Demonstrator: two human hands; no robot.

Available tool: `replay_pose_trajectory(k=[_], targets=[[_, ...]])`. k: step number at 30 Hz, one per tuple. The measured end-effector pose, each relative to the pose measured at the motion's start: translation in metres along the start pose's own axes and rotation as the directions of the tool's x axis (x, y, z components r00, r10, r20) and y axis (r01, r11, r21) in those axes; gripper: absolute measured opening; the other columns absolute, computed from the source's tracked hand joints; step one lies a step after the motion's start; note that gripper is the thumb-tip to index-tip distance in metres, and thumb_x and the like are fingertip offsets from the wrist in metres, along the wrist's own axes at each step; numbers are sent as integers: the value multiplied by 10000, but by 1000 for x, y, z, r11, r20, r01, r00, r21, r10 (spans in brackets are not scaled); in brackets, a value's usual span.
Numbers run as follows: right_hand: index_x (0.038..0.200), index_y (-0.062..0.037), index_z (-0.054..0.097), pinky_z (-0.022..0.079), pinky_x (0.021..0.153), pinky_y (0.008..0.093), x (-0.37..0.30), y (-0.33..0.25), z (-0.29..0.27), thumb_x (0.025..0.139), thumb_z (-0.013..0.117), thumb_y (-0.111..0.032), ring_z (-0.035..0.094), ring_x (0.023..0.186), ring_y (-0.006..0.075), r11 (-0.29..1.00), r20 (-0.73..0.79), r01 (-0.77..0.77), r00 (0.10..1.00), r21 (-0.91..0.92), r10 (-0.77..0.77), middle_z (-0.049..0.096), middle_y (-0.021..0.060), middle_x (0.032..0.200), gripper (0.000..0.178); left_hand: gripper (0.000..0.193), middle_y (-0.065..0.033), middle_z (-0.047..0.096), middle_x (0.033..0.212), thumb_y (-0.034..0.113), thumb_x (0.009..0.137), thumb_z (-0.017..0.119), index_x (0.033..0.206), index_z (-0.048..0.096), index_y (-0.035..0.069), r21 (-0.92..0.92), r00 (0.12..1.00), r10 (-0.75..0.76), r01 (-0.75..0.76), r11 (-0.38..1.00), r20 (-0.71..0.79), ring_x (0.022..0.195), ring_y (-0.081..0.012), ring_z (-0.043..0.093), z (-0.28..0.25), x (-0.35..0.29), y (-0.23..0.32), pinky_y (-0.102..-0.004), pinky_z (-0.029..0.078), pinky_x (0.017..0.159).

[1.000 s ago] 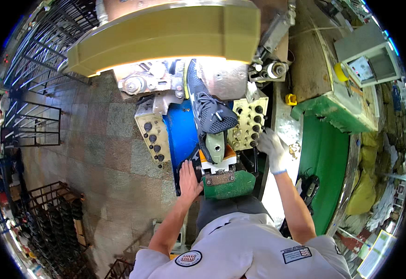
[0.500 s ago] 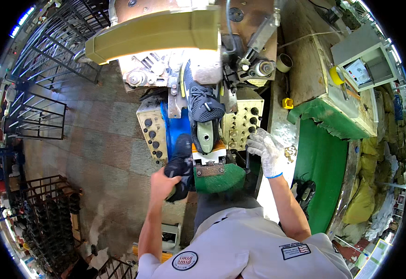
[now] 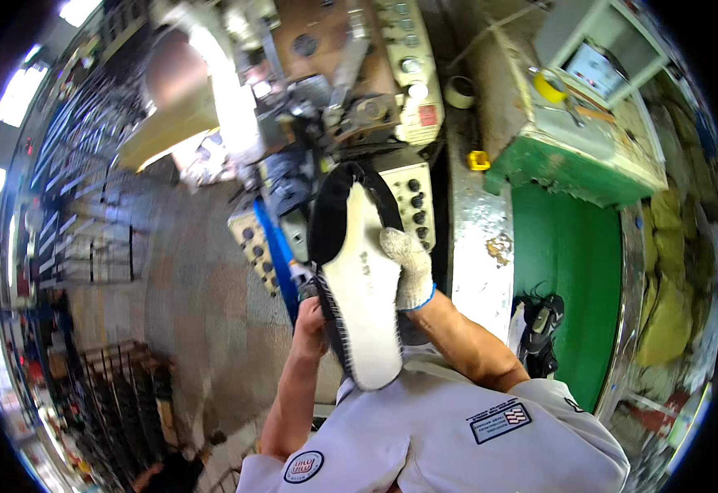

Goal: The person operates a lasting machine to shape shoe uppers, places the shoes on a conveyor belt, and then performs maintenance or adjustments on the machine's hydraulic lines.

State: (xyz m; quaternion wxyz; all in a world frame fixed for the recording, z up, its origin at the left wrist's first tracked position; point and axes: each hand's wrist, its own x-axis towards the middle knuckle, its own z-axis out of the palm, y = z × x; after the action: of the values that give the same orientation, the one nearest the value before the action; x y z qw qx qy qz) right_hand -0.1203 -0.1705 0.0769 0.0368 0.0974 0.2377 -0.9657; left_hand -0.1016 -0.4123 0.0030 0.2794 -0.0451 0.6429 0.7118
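Note:
A black shoe upper (image 3: 334,230) with a white stitched-in bottom (image 3: 363,279) is held up close in front of me, bottom side facing me. My right hand (image 3: 412,267), in a white knit glove with a blue cuff, grips its right edge, the thumb lying on the white bottom. My bare left hand (image 3: 311,319) is closed at the upper's left side; its fingers are partly hidden. Behind the upper, a dark grey shoe (image 3: 285,182) sits in the machine (image 3: 310,49), partly covered, with a grey-green block (image 3: 296,234) below it.
Knobbed control boxes (image 3: 414,193) flank the machine. To the right run a worn metal ledge (image 3: 478,222) and a green belt (image 3: 568,271) carrying dark shoes (image 3: 544,316). A green-edged bench (image 3: 573,160) holds yellow tape (image 3: 549,85). Metal racks (image 3: 88,238) stand at left.
The black upper has come up from the left to the centre, bottom now facing me. My right hand has moved left from beside the control box onto it. The whole view has swung.

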Motion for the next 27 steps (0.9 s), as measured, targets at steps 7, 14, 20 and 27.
replay_pose_trajectory(k=[7,14,20,27], targets=[[1435,40,476,423,1058,333,-49,-76,-70,774,778,-270,554,1210,203,855,-29,219,964,-471,-263,588,114,1338,789,438,-114,705,1158,329,1026,574,1202,656,-64,-172,968,154,-120,978,199,1072,-175,655,144,71,103,-296,478,950],[1508,-14,411,389,1086,317,-106,-113,-116,749,842,-271,514,1258,175,770,-74,207,947,-604,-313,558,86,1382,910,290,-63,705,935,184,880,755,1027,719,-64,192,834,-229,152,970,501,827,-123,636,253,111,107,-262,497,744],[1487,2,428,396,1081,327,-128,-127,-151,772,808,-232,518,1260,185,863,-120,271,929,-426,-351,556,94,1392,843,266,-66,707,817,184,829,769,906,733,-68,273,883,-213,101,957,419,721,-121,641,306,110,75,-252,491,676],[1498,5,410,379,1097,324,-134,-137,-176,757,811,-225,496,1302,200,908,-225,254,914,-332,-337,537,106,1422,873,353,-87,711,1022,200,893,707,1138,654,-49,175,856,-241,179,968,457,877,-178,685,318,98,45,-303,547,817]])
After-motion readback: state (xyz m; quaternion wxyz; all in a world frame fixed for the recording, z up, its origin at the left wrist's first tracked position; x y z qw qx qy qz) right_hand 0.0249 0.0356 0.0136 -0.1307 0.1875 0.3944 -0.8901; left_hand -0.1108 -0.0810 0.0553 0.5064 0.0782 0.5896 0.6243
